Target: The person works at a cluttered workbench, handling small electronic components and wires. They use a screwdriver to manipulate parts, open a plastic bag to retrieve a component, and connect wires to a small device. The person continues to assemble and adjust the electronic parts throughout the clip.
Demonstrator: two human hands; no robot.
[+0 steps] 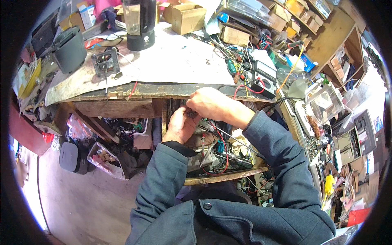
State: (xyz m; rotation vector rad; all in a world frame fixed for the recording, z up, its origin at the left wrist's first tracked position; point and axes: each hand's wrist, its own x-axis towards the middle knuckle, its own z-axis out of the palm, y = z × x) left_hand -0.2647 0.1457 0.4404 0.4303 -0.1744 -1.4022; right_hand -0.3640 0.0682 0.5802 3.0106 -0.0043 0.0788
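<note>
**Head view: two hands close together at the front edge of a cluttered bench**

Head camera looks down on my two forearms in dark blue sleeves, meeting just below the bench (122,92) edge. My left hand (179,124) is curled, fingers folded round a small dark part (191,113) that I can barely make out. My right hand (210,103) sits just above and touching it, closed in a loose fist over the same part; I cannot tell exactly what it pinches. Both hands are at the mouth of an open drawer (222,176) full of red wires (223,151) and tools.

Room is tight. The bench's rough wooden lip runs right behind the knuckles. On top, well apart from the hands, lie a white sheet (179,61), a black blender base with a clear jug (139,24), a dark pot (69,51) and a small grey square part (106,62). A multimeter (264,77) sits near the right hand. To the right, shelves and heaps of parts crowd in; to the lower left, bare floor (81,200).
</note>
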